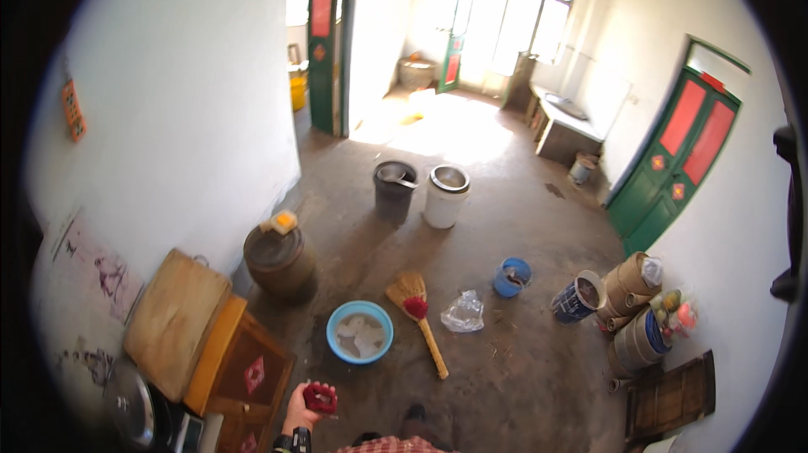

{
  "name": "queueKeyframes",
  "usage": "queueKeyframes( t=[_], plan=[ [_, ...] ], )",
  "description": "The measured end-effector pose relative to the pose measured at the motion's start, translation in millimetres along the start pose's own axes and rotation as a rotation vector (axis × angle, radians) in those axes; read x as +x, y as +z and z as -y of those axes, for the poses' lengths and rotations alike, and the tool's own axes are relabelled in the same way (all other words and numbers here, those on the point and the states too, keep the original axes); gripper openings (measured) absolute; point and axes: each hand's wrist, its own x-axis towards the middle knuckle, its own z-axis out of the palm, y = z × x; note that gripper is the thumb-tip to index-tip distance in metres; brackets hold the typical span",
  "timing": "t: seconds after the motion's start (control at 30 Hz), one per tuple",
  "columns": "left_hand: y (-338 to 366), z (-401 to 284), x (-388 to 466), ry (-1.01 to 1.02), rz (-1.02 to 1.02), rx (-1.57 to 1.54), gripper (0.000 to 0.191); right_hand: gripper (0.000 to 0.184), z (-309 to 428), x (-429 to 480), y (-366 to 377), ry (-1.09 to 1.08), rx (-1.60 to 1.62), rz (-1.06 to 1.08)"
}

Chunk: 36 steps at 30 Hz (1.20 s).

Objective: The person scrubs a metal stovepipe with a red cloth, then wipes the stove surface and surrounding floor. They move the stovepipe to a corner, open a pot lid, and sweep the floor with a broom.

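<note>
My left hand (302, 407), with a black band at the wrist, is closed around a small dark red object (320, 398) whose kind I cannot tell. Just beyond it on the floor stands a light blue plastic basin (360, 306) with cloudy water and pale cloth-like material in it. A straw broom (432, 345) with a red binding lies to the right of the basin. Beside the broom is a crumpled clear plastic bag (464, 312). My right hand is out of view.
A wooden cabinet (242, 371) with a board on it stands at left, near a large lidded jar (278, 263). Ahead are a dark bucket (392, 200) and a white bucket (442, 207). A blue bucket (509, 285), a paint bucket (576, 301) and rolled mats (622, 282) stand right.
</note>
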Motion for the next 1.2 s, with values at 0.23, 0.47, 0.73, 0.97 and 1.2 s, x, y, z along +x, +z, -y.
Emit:
queueKeyframes(
  t=[0.23, 0.47, 0.73, 0.97, 1.2],
  plan=[
    [21, 10, -2, 0.253, -0.031, -0.214, 0.009, 0.026, 43, 79, -43, 0.08, -0.006, 0.023],
    [39, 32, -7, 0.397, -0.002, -0.308, 0.009, 0.032, 197, 143, 49, -0.03, -0.083, 0.121],
    [26, 35, -8, 0.472, -0.143, -0.494, 0.01, 0.033, 252, 164, 152, 0.025, -0.242, 0.268],
    [55, 4, 25, 0.482, -0.13, -0.506, 0.009, 0.038, 230, 227, 126, 0.108, -0.312, 0.459],
    [74, -36, 53, 0.513, -0.075, -0.541, 0.007, 0.036, 287, 226, 207, 0.01, -0.464, 0.336]
  ],
)
